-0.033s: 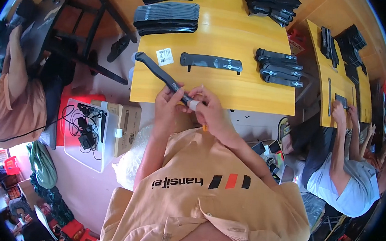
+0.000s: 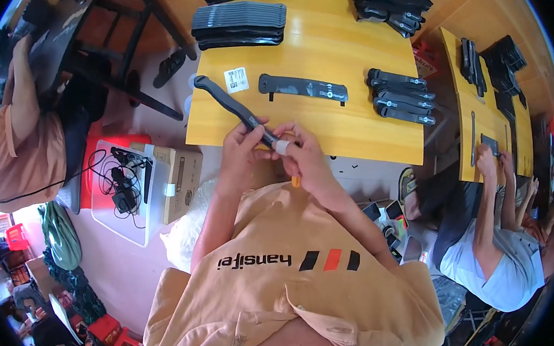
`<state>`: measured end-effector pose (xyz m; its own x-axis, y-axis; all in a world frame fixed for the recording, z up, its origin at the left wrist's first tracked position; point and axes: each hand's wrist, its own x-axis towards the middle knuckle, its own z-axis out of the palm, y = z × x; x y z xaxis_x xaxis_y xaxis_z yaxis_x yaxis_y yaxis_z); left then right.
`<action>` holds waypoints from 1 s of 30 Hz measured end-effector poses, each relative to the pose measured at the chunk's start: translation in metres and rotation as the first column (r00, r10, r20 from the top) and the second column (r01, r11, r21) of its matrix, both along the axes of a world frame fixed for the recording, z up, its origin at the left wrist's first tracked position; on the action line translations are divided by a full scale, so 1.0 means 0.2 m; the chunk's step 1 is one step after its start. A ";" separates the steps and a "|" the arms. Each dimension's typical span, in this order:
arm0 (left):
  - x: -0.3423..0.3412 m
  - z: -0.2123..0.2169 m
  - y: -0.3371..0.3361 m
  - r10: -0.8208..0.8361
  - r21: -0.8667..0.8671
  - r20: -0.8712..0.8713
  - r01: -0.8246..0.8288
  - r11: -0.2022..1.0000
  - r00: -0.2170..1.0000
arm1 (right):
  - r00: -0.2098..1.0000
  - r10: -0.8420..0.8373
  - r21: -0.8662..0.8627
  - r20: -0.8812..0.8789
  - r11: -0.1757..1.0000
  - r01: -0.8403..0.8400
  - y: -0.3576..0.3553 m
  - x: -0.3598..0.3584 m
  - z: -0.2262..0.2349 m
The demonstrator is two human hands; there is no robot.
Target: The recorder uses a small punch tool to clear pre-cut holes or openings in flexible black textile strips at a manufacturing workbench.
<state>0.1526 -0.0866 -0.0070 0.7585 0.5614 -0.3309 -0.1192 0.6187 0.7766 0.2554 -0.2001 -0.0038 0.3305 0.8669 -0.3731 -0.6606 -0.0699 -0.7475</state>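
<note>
A long, slightly curved dark grey strap-like piece [image 2: 227, 103] with a small pale print slants over the table's near edge. My left hand [image 2: 240, 149] is closed round its lower end, thumb on top. Close beside it, my right hand [image 2: 307, 162] is closed at the same end, with a white wrap [image 2: 281, 147] at the thumb. Below that hand sticks out a short orange end [image 2: 296, 181] of something; the rest is hidden in the fingers. Just beyond my hands lies a similar dark piece [image 2: 303, 88] with two small black tabs under it.
The yellow table [image 2: 319, 127] bears a white label card [image 2: 236, 80], a pile of dark pieces [image 2: 400, 98] at right and a neat stack [image 2: 238, 23] at far left. A clear bin of cables [image 2: 122, 193] stands at left. Other people sit at both sides.
My right hand has shifted very slightly to the right, and the orange end with it. The strap-like piece and everything on the table stay put.
</note>
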 end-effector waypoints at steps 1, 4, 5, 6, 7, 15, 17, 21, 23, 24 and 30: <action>0.00 -0.01 0.00 -0.001 -0.002 -0.002 0.001 1.000 1.000 | 1.000 -0.001 -0.002 -0.002 1.000 0.001 0.00 0.01 0.01; 0.02 -0.02 0.01 -0.029 -0.025 0.060 0.030 0.999 0.998 | 0.998 -0.032 0.074 0.050 0.997 0.028 -0.02 0.02 0.06; 0.02 0.00 0.01 0.020 -0.027 0.067 -0.018 0.999 0.998 | 0.986 -0.078 0.054 0.148 0.996 0.071 -0.02 0.02 0.12; 0.03 0.02 0.02 0.069 -0.029 0.074 -0.067 0.997 0.995 | 0.962 -0.121 0.039 0.245 0.993 0.115 -0.02 0.02 0.16; 0.03 0.05 0.02 0.073 -0.029 0.074 -0.071 0.997 0.995 | 0.962 -0.118 0.040 0.245 0.993 0.111 -0.03 0.02 0.16; 0.04 0.17 0.02 0.094 0.094 0.064 -0.099 0.991 0.994 | 0.570 -0.033 -0.037 0.821 0.993 0.110 -0.09 0.00 0.24; 0.03 0.17 0.01 0.097 0.103 0.081 -0.105 0.989 0.992 | 0.510 -0.020 -0.034 0.860 0.995 0.096 -0.08 -0.02 0.28; 0.03 0.17 -0.01 0.104 0.166 0.129 -0.125 0.978 0.986 | 0.344 -0.031 -0.007 0.939 0.994 0.107 -0.07 -0.03 0.27; 0.03 0.17 -0.01 0.113 0.184 0.119 -0.133 0.974 0.987 | 0.314 -0.031 -0.004 0.949 0.994 0.110 -0.08 -0.02 0.25; 0.02 0.17 -0.01 0.120 0.204 0.108 -0.140 0.969 0.987 | 0.284 -0.033 0.001 0.958 0.994 0.113 -0.08 -0.02 0.24; 0.03 0.20 -0.05 0.176 0.387 0.073 -0.191 0.902 0.982 | 0.244 -0.033 0.003 0.969 0.993 0.122 -0.09 -0.01 0.20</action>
<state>0.1589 -0.0966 0.0334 0.6366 0.7705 -0.0314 -0.2332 0.2312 0.9445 0.2539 -0.2172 0.0372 0.5454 0.8058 0.2308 0.5493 -0.1356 -0.8246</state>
